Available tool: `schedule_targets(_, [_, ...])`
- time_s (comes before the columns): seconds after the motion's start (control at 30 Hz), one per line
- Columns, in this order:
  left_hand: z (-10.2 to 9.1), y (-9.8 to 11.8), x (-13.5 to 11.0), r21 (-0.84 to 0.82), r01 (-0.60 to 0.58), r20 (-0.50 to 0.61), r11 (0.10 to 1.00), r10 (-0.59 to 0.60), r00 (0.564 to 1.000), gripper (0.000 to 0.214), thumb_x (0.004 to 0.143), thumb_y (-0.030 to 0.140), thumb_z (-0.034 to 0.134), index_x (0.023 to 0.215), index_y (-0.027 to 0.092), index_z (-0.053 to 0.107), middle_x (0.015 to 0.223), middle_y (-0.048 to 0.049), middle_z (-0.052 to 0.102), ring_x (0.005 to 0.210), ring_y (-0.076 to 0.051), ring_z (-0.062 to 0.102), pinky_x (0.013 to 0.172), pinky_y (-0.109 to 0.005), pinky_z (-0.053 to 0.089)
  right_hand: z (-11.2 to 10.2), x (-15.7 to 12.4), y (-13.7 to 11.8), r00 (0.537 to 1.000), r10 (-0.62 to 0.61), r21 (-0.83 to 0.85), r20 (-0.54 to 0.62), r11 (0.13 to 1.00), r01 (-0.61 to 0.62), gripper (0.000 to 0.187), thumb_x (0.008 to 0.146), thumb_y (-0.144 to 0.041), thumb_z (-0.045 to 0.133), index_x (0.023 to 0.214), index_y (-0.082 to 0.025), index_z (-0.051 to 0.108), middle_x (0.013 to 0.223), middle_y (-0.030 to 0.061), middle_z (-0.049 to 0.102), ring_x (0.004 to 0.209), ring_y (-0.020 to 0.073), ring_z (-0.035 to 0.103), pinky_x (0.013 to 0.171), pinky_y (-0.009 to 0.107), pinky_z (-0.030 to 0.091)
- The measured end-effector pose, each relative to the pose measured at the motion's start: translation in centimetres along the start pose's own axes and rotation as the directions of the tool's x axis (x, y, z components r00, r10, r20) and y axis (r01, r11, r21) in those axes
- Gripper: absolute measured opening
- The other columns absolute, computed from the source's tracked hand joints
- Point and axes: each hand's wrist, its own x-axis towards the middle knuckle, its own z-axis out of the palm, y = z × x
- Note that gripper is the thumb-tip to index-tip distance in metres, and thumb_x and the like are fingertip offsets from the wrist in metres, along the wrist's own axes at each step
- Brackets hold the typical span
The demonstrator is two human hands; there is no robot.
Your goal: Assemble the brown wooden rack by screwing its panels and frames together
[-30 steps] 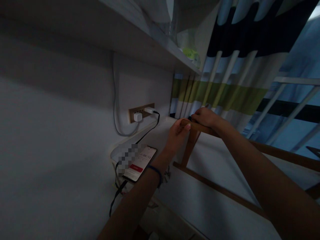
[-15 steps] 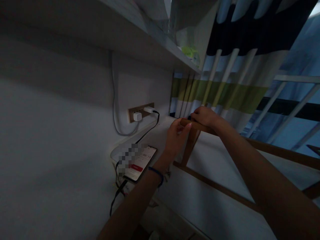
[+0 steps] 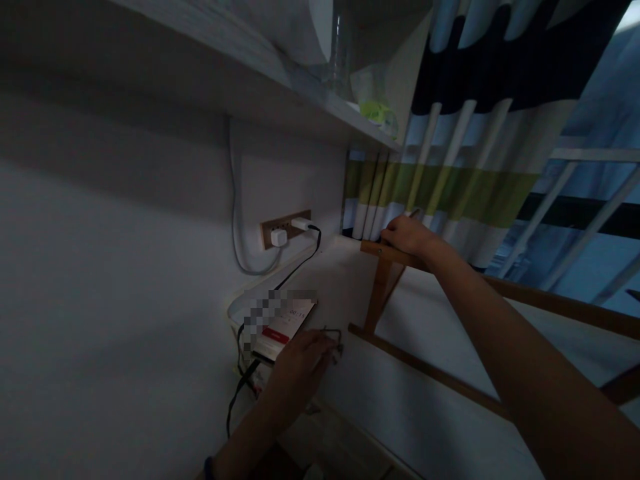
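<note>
My left hand [image 3: 300,367] is low over the white tabletop, beside the phone, with fingers stretched out and a small gap at the thumb. Its fingertips reach a little cluster of metal pieces [image 3: 339,348], among them a thin L-shaped piece like a hex key [image 3: 334,331]; whether they touch is unclear. My right hand [image 3: 406,235] is closed at the top bar of a brown wooden frame [image 3: 375,249], near its left end. A short thin rod [image 3: 415,213] shows just above that hand; what the fingers grip is hidden.
A lit phone [image 3: 285,327] lies by the wall, partly blurred out. Cables run from two white chargers in a wall socket [image 3: 267,235]. Overhead juts a shelf [image 3: 300,87] with a clear container and a bag. A striped curtain [image 3: 450,180] and white railing [image 3: 565,180] stand behind.
My left hand has let go of the wooden bar's end and moved down and toward me, to the metal pieces beside the phone. My right hand stays at the bar.
</note>
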Motion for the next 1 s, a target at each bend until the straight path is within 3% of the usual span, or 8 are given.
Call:
schedule_targets(0.13, [0.1, -0.3, -0.9, 0.164, 0.011, 0.144, 0.986, -0.035, 0.989, 0.021, 0.077, 0.012, 0.047, 0.090, 0.022, 0.061, 0.091, -0.0039, 0.060, 0.086, -0.018, 0.055, 0.077, -0.034, 0.044, 0.1, 0.0, 0.1, 1.000, -0.001, 0.014, -0.006, 1.000, 0.001, 0.030, 0.079, -0.026, 0.041, 0.087, -0.009, 0.065, 0.087, 0.0144, 0.064, 0.084, 0.0212, 0.059, 0.069, 0.026, 0.042])
schedule_targets(0.27, [0.4, -0.7, -1.0, 0.186, 0.065, 0.201, 0.980, -0.103, 0.974, 0.018, 0.077, 0.015, 0.049, 0.089, 0.022, 0.061, 0.090, -0.0034, 0.060, 0.086, -0.018, 0.054, 0.079, -0.034, 0.043, 0.1, 0.2, 0.2, 1.000, -0.016, 0.023, 0.001, 1.000, 0.016, 0.030, 0.080, -0.025, 0.040, 0.086, -0.009, 0.065, 0.086, 0.0134, 0.064, 0.081, 0.0197, 0.059, 0.068, 0.025, 0.042])
schedule_targets(0.4, [0.5, -1.1, -0.7, 0.207, 0.115, 0.234, 0.972, -0.163, 0.959, 0.024, 0.080, 0.020, 0.045, 0.100, 0.023, 0.059, 0.096, -0.0043, 0.059, 0.091, -0.019, 0.053, 0.082, -0.036, 0.041, 0.2, 0.3, 0.3, 1.000, -0.010, 0.022, 0.002, 1.000, 0.010, 0.030, 0.080, -0.026, 0.041, 0.086, -0.008, 0.064, 0.085, 0.0144, 0.064, 0.081, 0.0208, 0.059, 0.068, 0.027, 0.042])
schedule_targets(0.53, [0.1, -1.3, 0.1, 0.213, 0.075, 0.297, 0.974, -0.137, 0.945, 0.030, 0.083, 0.020, 0.041, 0.108, 0.022, 0.055, 0.104, -0.0059, 0.059, 0.097, -0.020, 0.051, 0.086, -0.037, 0.039, 0.2, 0.3, 0.2, 1.000, -0.007, 0.025, 0.006, 1.000, 0.007, 0.031, 0.080, -0.026, 0.040, 0.087, -0.009, 0.064, 0.086, 0.0143, 0.064, 0.081, 0.0205, 0.059, 0.068, 0.027, 0.042])
schedule_targets(0.73, [0.3, -1.7, 0.2, 0.226, 0.007, 0.323, 0.974, -0.082, 0.943, 0.033, 0.084, 0.018, 0.037, 0.112, 0.023, 0.053, 0.106, -0.0059, 0.058, 0.097, -0.020, 0.051, 0.086, -0.038, 0.039, 0.2, 0.2, 0.2, 1.000, 0.000, 0.033, 0.006, 0.999, 0.000, 0.029, 0.080, -0.025, 0.041, 0.087, -0.009, 0.064, 0.086, 0.0140, 0.064, 0.082, 0.0205, 0.059, 0.069, 0.026, 0.042])
schedule_targets(1.0, [0.9, -2.3, -0.3, 0.209, 0.017, 0.276, 0.978, -0.076, 0.958, 0.038, 0.082, 0.011, 0.035, 0.115, 0.024, 0.051, 0.103, -0.0056, 0.060, 0.095, -0.019, 0.053, 0.085, -0.036, 0.040, 0.1, 0.1, 0.2, 1.000, 0.005, 0.031, 0.015, 1.000, -0.006, 0.029, 0.080, -0.025, 0.040, 0.086, -0.010, 0.064, 0.086, 0.0136, 0.064, 0.082, 0.0204, 0.059, 0.068, 0.026, 0.042])
